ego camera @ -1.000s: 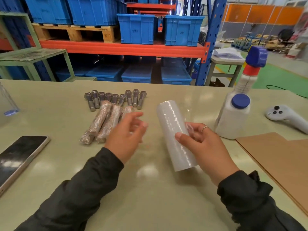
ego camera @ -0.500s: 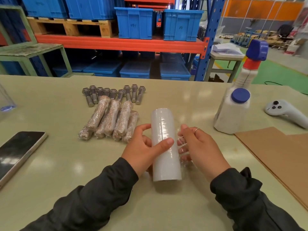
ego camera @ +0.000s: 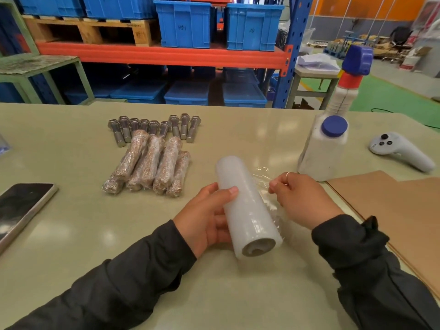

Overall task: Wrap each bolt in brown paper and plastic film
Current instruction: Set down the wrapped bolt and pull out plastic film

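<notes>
My left hand grips a white roll of plastic film that lies tilted over the table in front of me. My right hand pinches the loose clear end of the film just to the right of the roll. Several bolts wrapped in brown paper and film lie side by side to the left. Behind them, several bare steel bolts stand in a row. Sheets of brown paper lie at the right edge.
A white bottle with a blue cap and a spray bottle stand at the right. A white controller lies beyond the paper. A phone lies at the left. Blue crates fill the rack behind.
My left hand came from the wrapped bolts and took hold of the roll. My right hand let go of the roll and drew the loose film end out to the right.
</notes>
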`<state>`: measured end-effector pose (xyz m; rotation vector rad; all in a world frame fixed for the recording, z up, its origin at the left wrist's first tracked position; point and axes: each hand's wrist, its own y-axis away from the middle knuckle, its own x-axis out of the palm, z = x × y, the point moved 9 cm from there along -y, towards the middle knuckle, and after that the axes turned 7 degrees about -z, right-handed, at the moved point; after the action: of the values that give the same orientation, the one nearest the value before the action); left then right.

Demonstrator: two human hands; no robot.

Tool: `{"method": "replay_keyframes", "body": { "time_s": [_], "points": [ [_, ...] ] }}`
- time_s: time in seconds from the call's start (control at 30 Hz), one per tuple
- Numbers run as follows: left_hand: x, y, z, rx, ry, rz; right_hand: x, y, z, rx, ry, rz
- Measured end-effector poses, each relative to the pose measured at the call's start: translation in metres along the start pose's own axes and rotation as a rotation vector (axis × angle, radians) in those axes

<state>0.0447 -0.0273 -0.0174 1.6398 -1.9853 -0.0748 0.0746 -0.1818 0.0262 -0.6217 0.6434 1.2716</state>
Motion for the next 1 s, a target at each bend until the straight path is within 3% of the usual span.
{"method": "replay_keyframes", "body": {
  "time_s": [0.17,0.4,0.63,0.8,1.0],
  "points": [
    [0.010,0.005,0.003,-0.137,0.354,0.146,0.001,0.002,-0.005,0.093,-0.165,0.042],
    [0.004,0.001,0.001,-0.124,0.248,0.087,-0.003,0.001,0.005,-0.014,-0.110,-0.021],
    [0.003,-0.011,0.000,0.069,-0.259,-0.060,0.000,-0.004,-0.027,0.063,0.261,0.059],
    [0.019,-0.024,0.001,0.100,-0.532,-0.092,-0.010,-0.008,-0.049,0.197,0.516,0.117],
    [0.030,-0.029,0.009,0.091,-0.778,-0.129,-0.023,0.002,-0.063,0.270,0.437,0.193]
  ]
}}
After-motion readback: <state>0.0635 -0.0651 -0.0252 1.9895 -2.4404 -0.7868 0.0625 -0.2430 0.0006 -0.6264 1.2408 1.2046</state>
